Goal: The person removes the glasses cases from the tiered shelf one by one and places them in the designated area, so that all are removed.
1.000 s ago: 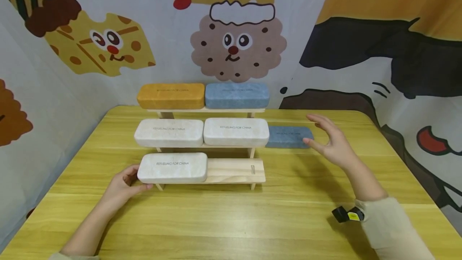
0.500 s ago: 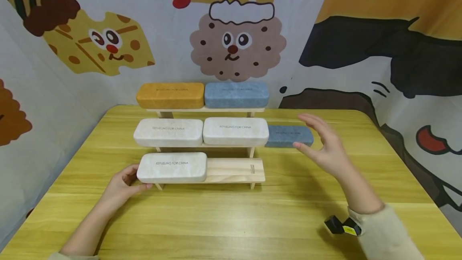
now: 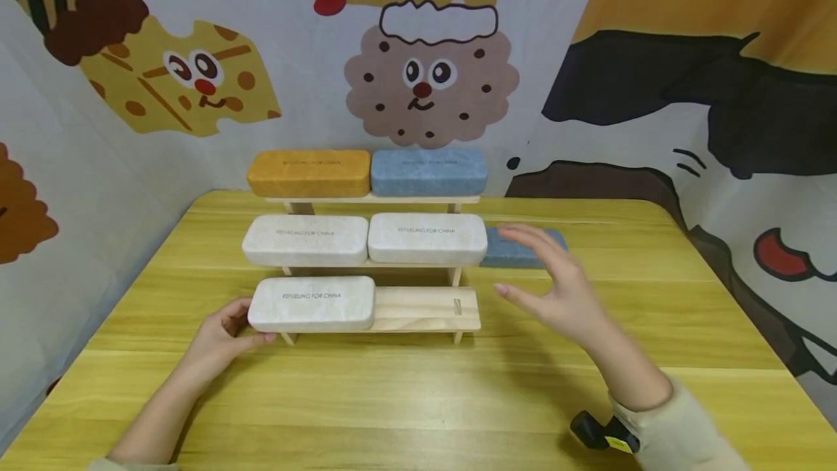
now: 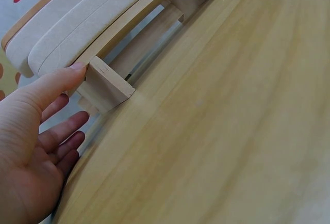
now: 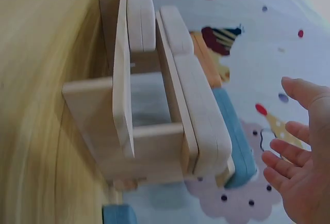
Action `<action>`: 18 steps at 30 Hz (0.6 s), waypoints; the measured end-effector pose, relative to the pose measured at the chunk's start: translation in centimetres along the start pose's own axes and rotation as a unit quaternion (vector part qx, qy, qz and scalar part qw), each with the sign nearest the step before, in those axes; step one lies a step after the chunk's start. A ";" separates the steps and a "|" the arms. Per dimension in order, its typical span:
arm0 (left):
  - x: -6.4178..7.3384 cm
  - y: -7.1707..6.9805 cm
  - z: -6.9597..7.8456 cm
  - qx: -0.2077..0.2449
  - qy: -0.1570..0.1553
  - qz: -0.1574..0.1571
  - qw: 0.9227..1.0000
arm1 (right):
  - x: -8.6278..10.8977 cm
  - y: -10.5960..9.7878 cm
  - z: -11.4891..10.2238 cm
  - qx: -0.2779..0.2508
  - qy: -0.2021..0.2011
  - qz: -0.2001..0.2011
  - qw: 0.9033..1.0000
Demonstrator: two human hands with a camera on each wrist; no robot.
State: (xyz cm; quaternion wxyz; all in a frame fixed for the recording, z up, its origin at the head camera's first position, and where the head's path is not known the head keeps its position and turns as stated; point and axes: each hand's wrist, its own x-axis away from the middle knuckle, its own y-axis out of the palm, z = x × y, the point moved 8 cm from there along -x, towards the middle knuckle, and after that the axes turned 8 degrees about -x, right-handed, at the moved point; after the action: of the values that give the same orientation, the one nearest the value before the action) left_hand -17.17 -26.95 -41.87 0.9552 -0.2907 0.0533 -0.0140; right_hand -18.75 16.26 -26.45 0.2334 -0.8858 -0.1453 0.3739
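A three-tier wooden display stand [image 3: 428,309] holds glasses cases. My left hand [image 3: 219,336] holds the left end of its bottom tier; in the left wrist view the thumb [image 4: 64,82] presses the tier's edge beside the leg, the other fingers loosely bent. On that tier's left half lies a white glasses case [image 3: 312,304]. My right hand [image 3: 565,296] hovers right of the stand, thumb and fingers spread, holding nothing. It overlaps a blue glasses case [image 3: 513,253] that lies on the table. In the right wrist view the right hand [image 5: 304,157] is apart from the stand.
The middle tier carries two white glasses cases [image 3: 428,238] side by side. On the top tier lie an orange glasses case [image 3: 309,174] and a light blue glasses case [image 3: 429,173]. A cartoon-printed cloth [image 3: 307,57] hangs behind the wooden table [image 3: 392,405].
My right hand has moved left and toward me, from the right end of the blue case on the table toward the stand, fingers still spread. The left hand stays put.
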 end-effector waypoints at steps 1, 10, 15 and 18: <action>0.0 0.0 0.0 -0.001 -0.001 -0.001 1.000 | 0.0 0.3 -0.2 -0.002 -0.002 -0.004 1.000; 0.0 -0.1 0.1 0.002 0.001 0.002 1.000 | -0.6 3.3 -2.2 -0.012 -0.006 -0.041 0.999; 0.0 0.0 0.0 0.002 0.001 0.001 1.000 | -0.9 5.4 -2.9 -0.029 0.000 -0.071 0.997; 0.0 0.0 -0.1 0.002 0.004 0.001 1.000 | -1.0 6.7 -3.0 -0.033 0.010 -0.086 0.996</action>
State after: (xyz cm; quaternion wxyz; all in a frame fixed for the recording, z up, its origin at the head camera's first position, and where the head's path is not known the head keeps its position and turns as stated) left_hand -17.20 -27.02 -41.91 0.9555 -0.2889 0.0573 -0.0143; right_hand -16.71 9.24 -27.46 0.2368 -0.8807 -0.2309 0.3389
